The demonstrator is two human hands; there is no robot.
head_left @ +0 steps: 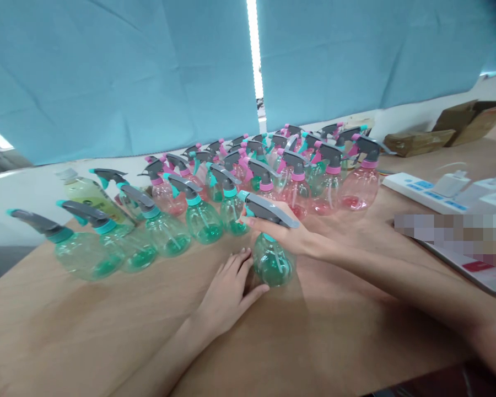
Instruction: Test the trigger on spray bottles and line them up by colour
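My right hand (287, 229) is wrapped around the neck and trigger of a green spray bottle (274, 266), just under its grey and turquoise head. The bottle stands upright on the wooden table, and its clear green body shows a dip tube inside. Just left of the bottle's base, my left hand (229, 292) lies on the table with fingers stretched out and thumb apart. Its fingertips are close to the bottle; whether they touch it I cannot tell. Behind both hands stands a green spray bottle (205, 220), one of several in a row.
Several pink spray bottles (359, 187) crowd the back of the table (128, 331). A larger bottle with yellowish liquid (86, 193) stands at back left. On the right are a white power strip (413, 190) with chargers, a partly blurred flat device (475, 275) and cardboard boxes (421, 142).
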